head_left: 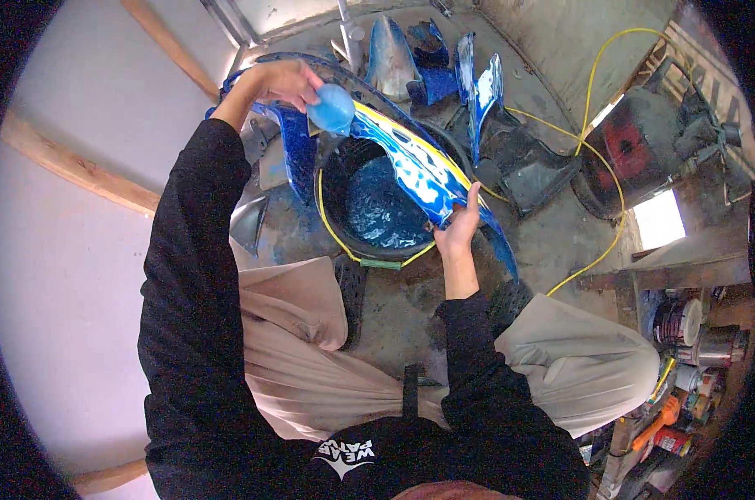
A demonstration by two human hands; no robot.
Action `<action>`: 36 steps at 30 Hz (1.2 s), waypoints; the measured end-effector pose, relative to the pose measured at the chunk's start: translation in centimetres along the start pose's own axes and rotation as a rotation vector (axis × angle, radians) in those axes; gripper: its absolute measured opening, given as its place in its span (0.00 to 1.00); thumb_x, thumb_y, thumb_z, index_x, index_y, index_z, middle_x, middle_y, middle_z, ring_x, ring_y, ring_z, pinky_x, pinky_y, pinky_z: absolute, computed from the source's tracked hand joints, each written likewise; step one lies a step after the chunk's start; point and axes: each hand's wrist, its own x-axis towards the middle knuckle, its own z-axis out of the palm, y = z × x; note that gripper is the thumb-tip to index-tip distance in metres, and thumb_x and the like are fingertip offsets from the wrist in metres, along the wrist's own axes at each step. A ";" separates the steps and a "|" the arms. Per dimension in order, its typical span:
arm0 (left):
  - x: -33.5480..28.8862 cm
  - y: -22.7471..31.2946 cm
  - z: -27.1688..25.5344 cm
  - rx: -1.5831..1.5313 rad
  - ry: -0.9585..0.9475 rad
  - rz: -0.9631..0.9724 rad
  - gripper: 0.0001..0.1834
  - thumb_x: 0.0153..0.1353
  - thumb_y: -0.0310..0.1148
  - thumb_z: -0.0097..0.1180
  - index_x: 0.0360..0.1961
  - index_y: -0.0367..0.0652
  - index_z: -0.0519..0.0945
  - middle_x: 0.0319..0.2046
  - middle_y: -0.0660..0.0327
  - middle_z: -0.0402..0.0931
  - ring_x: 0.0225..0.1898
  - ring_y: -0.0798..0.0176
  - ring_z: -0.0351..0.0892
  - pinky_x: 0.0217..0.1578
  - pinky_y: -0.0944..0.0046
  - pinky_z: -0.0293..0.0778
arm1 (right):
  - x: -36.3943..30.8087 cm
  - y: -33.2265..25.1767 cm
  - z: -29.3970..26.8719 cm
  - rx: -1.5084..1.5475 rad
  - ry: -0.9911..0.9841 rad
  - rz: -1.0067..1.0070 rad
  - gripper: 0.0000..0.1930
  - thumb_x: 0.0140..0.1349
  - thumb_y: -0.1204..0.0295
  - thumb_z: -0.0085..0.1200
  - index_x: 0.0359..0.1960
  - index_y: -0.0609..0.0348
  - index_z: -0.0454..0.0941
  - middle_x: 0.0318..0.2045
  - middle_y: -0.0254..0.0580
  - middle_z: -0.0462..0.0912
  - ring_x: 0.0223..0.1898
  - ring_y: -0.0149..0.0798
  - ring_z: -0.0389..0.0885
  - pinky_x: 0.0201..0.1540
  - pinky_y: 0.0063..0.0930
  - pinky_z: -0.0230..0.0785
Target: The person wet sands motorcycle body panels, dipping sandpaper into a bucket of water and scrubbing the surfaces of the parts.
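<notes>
We hold a blue panel [407,164] slantwise above the bucket [332,185].
Our left hand [287,85] pinches a round pale-blue piece [331,111] at its upper end; our right hand [458,232] grips the lower edge, the tip jutting beyond the rim, near our knee [590,367].

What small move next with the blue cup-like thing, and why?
Probably tip the blue cup-like thing gently over the glossy panel: the left hand holds it by the panel's left part, the right hand grips the panel farther right, and the bucket below could catch runoff. I can't tell whether the cup-like thing holds liquid.
</notes>
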 end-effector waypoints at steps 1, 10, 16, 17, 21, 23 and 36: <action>0.4 0.3 -0.1 0.029 0.076 0.051 0.14 0.61 0.26 0.61 0.47 0.36 0.85 0.35 0.62 0.84 0.33 0.67 0.82 0.39 0.67 0.80 | -0.1 -0.2 0.1 -0.012 0.016 0.004 0.31 0.73 0.43 0.43 0.57 0.61 0.75 0.50 0.47 0.83 0.49 0.44 0.84 0.53 0.39 0.77; 2.3 3.0 1.5 0.254 0.276 0.192 0.16 0.59 0.26 0.61 0.48 0.32 0.84 0.33 0.59 0.86 0.30 0.64 0.84 0.35 0.65 0.83 | 0.2 0.0 -0.3 -0.002 0.019 -0.008 0.31 0.71 0.44 0.46 0.57 0.63 0.75 0.53 0.51 0.82 0.53 0.45 0.82 0.56 0.41 0.76; 3.0 5.0 5.6 0.200 0.156 0.266 0.14 0.58 0.25 0.62 0.45 0.31 0.85 0.32 0.57 0.86 0.28 0.66 0.84 0.32 0.66 0.82 | 0.6 0.0 -0.6 0.003 -0.023 -0.018 0.30 0.72 0.44 0.46 0.58 0.61 0.73 0.51 0.48 0.83 0.49 0.44 0.85 0.53 0.39 0.78; 2.9 5.3 6.1 0.152 0.134 0.297 0.14 0.58 0.24 0.62 0.45 0.31 0.85 0.32 0.56 0.86 0.28 0.67 0.84 0.32 0.66 0.82 | 0.5 0.0 -0.5 0.029 -0.025 -0.007 0.30 0.71 0.45 0.47 0.58 0.61 0.74 0.51 0.48 0.83 0.50 0.43 0.84 0.53 0.38 0.78; 3.0 6.3 8.5 0.178 0.135 0.333 0.14 0.58 0.23 0.61 0.45 0.30 0.85 0.31 0.56 0.86 0.28 0.66 0.85 0.31 0.65 0.83 | 0.4 0.1 -0.3 0.019 0.002 -0.006 0.29 0.71 0.45 0.47 0.56 0.62 0.74 0.50 0.47 0.83 0.49 0.43 0.84 0.54 0.38 0.77; 2.8 7.6 9.5 0.154 0.111 0.351 0.14 0.58 0.22 0.60 0.45 0.29 0.85 0.30 0.55 0.86 0.28 0.66 0.86 0.31 0.65 0.83 | 0.4 0.0 -0.3 0.030 0.000 -0.007 0.28 0.72 0.47 0.47 0.55 0.62 0.74 0.50 0.48 0.83 0.49 0.43 0.84 0.53 0.38 0.78; 3.3 11.8 15.5 0.518 0.364 0.594 0.10 0.48 0.26 0.57 0.30 0.31 0.84 0.22 0.46 0.81 0.26 0.50 0.86 0.31 0.55 0.80 | 0.2 0.0 0.0 0.051 -0.003 0.039 0.25 0.71 0.47 0.50 0.53 0.57 0.77 0.46 0.42 0.84 0.46 0.40 0.85 0.51 0.38 0.78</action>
